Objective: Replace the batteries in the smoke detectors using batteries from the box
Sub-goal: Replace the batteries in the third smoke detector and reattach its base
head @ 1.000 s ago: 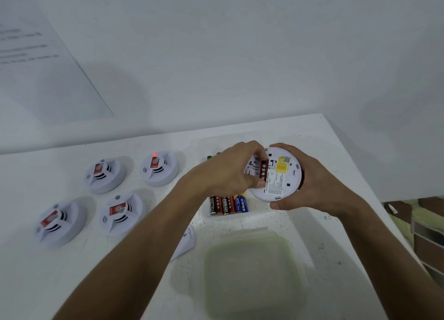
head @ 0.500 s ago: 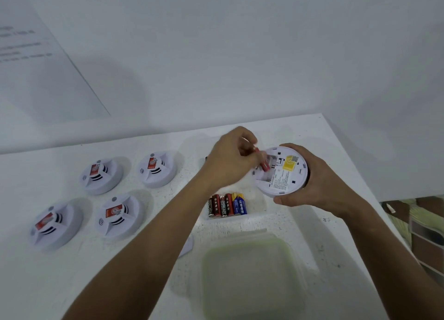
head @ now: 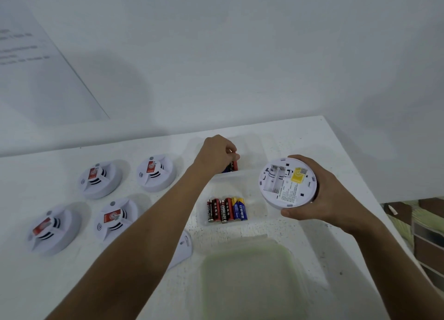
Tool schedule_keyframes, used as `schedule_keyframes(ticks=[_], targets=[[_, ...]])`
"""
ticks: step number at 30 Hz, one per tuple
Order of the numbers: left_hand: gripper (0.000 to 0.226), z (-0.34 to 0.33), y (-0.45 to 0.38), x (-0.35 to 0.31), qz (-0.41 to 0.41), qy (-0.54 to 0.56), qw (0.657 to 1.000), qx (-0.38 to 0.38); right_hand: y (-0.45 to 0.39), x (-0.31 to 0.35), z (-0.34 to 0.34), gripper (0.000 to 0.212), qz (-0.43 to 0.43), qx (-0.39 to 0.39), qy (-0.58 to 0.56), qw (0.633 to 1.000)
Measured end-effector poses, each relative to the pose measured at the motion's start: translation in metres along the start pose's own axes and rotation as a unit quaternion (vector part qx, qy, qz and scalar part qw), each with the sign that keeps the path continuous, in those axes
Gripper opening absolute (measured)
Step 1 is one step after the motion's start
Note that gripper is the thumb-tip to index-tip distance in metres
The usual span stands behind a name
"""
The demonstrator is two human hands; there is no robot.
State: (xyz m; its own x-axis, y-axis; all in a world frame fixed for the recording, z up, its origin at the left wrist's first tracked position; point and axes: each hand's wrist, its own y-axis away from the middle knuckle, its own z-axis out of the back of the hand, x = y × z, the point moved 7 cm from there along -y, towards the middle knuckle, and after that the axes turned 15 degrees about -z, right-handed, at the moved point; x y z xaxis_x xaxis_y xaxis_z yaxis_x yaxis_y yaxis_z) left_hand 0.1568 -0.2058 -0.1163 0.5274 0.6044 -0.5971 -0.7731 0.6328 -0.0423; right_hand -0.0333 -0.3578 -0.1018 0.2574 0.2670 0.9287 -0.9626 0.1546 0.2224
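Observation:
My right hand point(head: 329, 195) holds a white smoke detector point(head: 287, 183) back side up; its battery bay looks empty and a yellow sticker shows. My left hand point(head: 217, 155) is over the far clear box point(head: 249, 149), fingers closed on a red battery point(head: 234, 164). A nearer clear box point(head: 258, 208) holds several batteries point(head: 227, 209), red, black and blue, lying side by side. Several more white detectors with red labels lie at the left, such as one point(head: 156, 172) at the back and another point(head: 115, 219) in front.
A clear lid with a green rim point(head: 249, 281) lies at the table's front. A white cover plate point(head: 183, 249) peeks out under my left forearm. The white table point(head: 336, 149) ends at the right, with a wall behind and shelving below right.
My left hand pulled the red battery out of the detector and moved it left and back over the far box. My right hand shifted the detector to the right.

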Motion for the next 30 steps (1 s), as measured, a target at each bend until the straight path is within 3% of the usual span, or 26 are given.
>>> schedule_keyframes(ticks=[9, 16, 24, 30], targets=[[0.028, 0.000, 0.002, 0.003, -0.008, -0.049, 0.999, 0.013, 0.003, 0.004, 0.002, 0.091, 0.008, -0.001, -0.008, 1.000], [0.022, 0.014, 0.056, -0.032, -0.067, -0.004, 0.995, -0.080, 0.023, 0.000, 0.007, 0.091, 0.012, -0.006, -0.021, 1.000], [0.050, -0.028, 0.091, -0.021, -0.015, -0.084, 0.986, 0.142, 0.052, -0.008, 0.002, 0.092, 0.012, 0.012, -0.024, 1.000], [0.040, -0.038, 0.094, -0.025, -0.030, -0.117, 0.975, 0.186, 0.069, -0.011, -0.002, 0.091, 0.009, 0.019, -0.032, 0.999]])
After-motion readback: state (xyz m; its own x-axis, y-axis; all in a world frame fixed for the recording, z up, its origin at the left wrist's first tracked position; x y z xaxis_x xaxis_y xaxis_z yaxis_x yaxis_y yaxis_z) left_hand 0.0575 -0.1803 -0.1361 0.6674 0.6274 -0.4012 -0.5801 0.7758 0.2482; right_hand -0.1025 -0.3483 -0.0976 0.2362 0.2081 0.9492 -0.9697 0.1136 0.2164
